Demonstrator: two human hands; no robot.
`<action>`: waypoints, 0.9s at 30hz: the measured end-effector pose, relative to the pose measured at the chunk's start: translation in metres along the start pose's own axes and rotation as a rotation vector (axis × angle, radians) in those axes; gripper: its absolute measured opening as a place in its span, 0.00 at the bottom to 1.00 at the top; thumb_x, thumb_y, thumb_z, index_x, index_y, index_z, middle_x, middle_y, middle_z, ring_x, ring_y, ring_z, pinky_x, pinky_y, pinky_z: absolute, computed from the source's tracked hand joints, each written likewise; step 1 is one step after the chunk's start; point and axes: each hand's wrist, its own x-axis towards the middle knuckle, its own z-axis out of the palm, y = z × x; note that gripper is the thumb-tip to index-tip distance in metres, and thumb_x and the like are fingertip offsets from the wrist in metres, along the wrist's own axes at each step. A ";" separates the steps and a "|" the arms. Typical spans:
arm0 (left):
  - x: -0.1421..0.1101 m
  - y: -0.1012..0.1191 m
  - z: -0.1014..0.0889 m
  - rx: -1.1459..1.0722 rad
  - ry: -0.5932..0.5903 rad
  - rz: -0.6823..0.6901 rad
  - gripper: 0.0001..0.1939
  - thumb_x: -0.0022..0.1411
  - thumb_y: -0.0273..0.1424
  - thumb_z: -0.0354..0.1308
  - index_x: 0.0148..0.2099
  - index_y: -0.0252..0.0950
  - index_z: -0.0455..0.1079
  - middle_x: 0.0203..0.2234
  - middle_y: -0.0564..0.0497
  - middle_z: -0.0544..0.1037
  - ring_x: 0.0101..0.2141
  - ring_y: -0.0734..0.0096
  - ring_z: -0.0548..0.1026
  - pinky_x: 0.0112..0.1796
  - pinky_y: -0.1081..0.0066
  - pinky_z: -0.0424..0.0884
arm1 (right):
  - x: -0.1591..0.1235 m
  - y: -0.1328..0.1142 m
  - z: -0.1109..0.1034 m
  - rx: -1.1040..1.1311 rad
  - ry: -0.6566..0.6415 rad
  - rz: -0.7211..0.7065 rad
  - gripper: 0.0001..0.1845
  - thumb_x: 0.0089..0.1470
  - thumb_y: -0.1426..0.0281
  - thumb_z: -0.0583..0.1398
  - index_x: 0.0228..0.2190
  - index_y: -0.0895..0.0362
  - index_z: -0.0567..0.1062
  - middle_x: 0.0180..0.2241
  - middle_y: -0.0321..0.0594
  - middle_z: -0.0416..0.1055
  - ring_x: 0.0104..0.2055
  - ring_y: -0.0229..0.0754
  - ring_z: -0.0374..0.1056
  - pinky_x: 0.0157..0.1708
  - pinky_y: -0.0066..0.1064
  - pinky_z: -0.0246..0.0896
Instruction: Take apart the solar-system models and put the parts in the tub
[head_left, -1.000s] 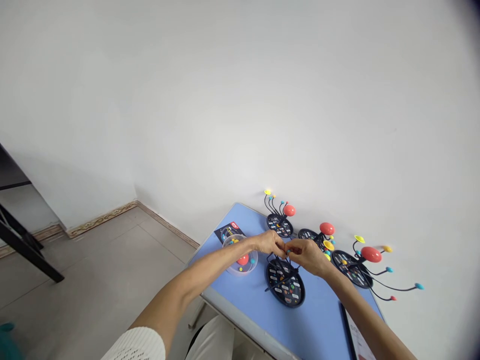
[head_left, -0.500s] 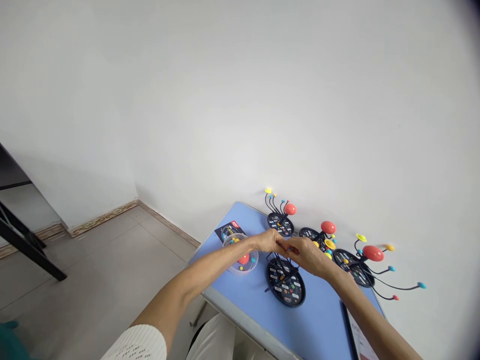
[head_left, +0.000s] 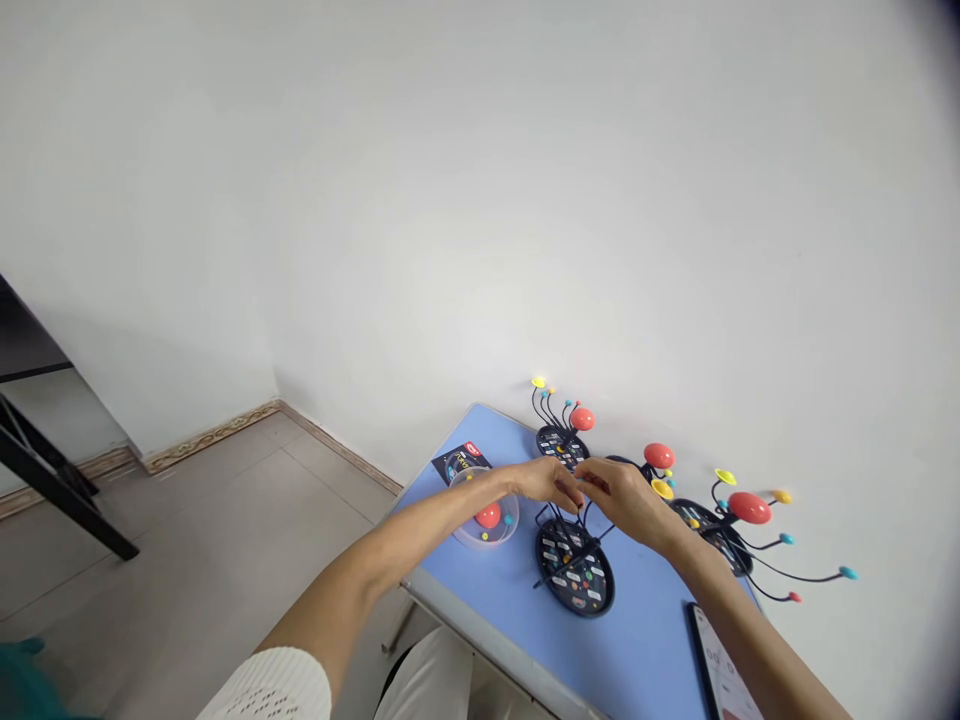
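Note:
On the blue table stands a solar system model (head_left: 576, 575) with a round black printed base and bent black rods, bare of balls where I can see it. Over its top my left hand (head_left: 553, 482) pinches thumb against fingers, close to a small dark rod end. From the other side my right hand (head_left: 619, 495) meets it, fingertips drawn together. What lies between the fingers is too small and too covered to make out. To the left, a clear plastic bowl (head_left: 459, 530) holds a red ball (head_left: 488, 515) and several small coloured balls.
Three models with coloured balls, one with a red ball (head_left: 582, 419), another with a red ball (head_left: 658, 456), and one with long rods (head_left: 750, 508), stand along the wall. A dark printed card (head_left: 450, 463) lies behind the bowl. A phone (head_left: 720, 665) rests by my right forearm.
My fingertips have parted slightly above the model, and the right hand has shifted a little to the right. The whole view has moved slightly; the model stays in place.

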 end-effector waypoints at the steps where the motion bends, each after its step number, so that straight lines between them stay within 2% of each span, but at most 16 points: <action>1: -0.001 0.003 -0.002 0.002 -0.003 0.001 0.06 0.44 0.24 0.70 0.29 0.33 0.80 0.24 0.54 0.80 0.31 0.69 0.77 0.38 0.70 0.72 | 0.000 -0.005 -0.003 0.009 0.019 -0.005 0.11 0.55 0.69 0.52 0.27 0.55 0.73 0.23 0.36 0.71 0.24 0.37 0.61 0.26 0.29 0.55; 4: -0.007 0.015 -0.012 0.009 0.039 0.020 0.03 0.46 0.23 0.67 0.24 0.32 0.76 0.21 0.55 0.78 0.31 0.69 0.76 0.39 0.69 0.72 | -0.003 -0.027 -0.006 0.019 0.053 -0.020 0.11 0.57 0.68 0.53 0.28 0.55 0.73 0.24 0.37 0.71 0.25 0.38 0.63 0.27 0.29 0.55; 7: -0.021 0.030 -0.027 0.003 0.126 0.054 0.02 0.50 0.26 0.65 0.27 0.32 0.77 0.24 0.54 0.79 0.33 0.68 0.77 0.40 0.69 0.71 | -0.004 -0.053 0.004 0.023 0.018 -0.066 0.10 0.58 0.69 0.54 0.28 0.56 0.74 0.27 0.39 0.72 0.28 0.38 0.64 0.31 0.29 0.56; 10: -0.044 0.044 -0.043 -0.009 0.241 0.079 0.08 0.54 0.30 0.61 0.35 0.33 0.78 0.31 0.50 0.82 0.38 0.67 0.78 0.43 0.68 0.71 | 0.001 -0.076 0.026 -0.023 -0.098 -0.085 0.10 0.56 0.74 0.54 0.31 0.56 0.75 0.31 0.40 0.73 0.30 0.38 0.65 0.31 0.28 0.54; 14: -0.083 0.053 -0.057 0.009 0.390 0.077 0.11 0.54 0.33 0.62 0.37 0.31 0.78 0.30 0.47 0.83 0.37 0.66 0.79 0.44 0.67 0.72 | 0.015 -0.094 0.057 -0.216 -0.283 -0.048 0.13 0.53 0.81 0.54 0.33 0.58 0.76 0.35 0.43 0.75 0.34 0.39 0.70 0.30 0.27 0.52; 17: -0.112 0.053 -0.058 0.023 0.467 0.063 0.13 0.53 0.35 0.63 0.37 0.31 0.78 0.30 0.46 0.83 0.35 0.66 0.79 0.41 0.67 0.73 | 0.025 -0.100 0.072 -0.351 -0.362 -0.056 0.15 0.51 0.83 0.55 0.38 0.60 0.77 0.38 0.47 0.77 0.39 0.43 0.73 0.32 0.28 0.55; 21: -0.142 0.047 -0.052 0.021 0.538 0.060 0.15 0.55 0.38 0.61 0.37 0.32 0.78 0.30 0.47 0.83 0.33 0.66 0.79 0.38 0.67 0.74 | 0.029 -0.107 0.084 -0.422 -0.406 -0.098 0.18 0.53 0.83 0.57 0.44 0.61 0.76 0.40 0.49 0.78 0.42 0.45 0.74 0.36 0.29 0.60; 27: -0.167 0.044 -0.039 0.002 0.698 0.106 0.14 0.55 0.40 0.62 0.37 0.35 0.79 0.29 0.50 0.83 0.34 0.66 0.80 0.40 0.66 0.75 | 0.024 -0.114 0.093 -0.436 -0.389 -0.084 0.15 0.54 0.83 0.55 0.40 0.63 0.78 0.40 0.51 0.78 0.43 0.45 0.74 0.38 0.29 0.62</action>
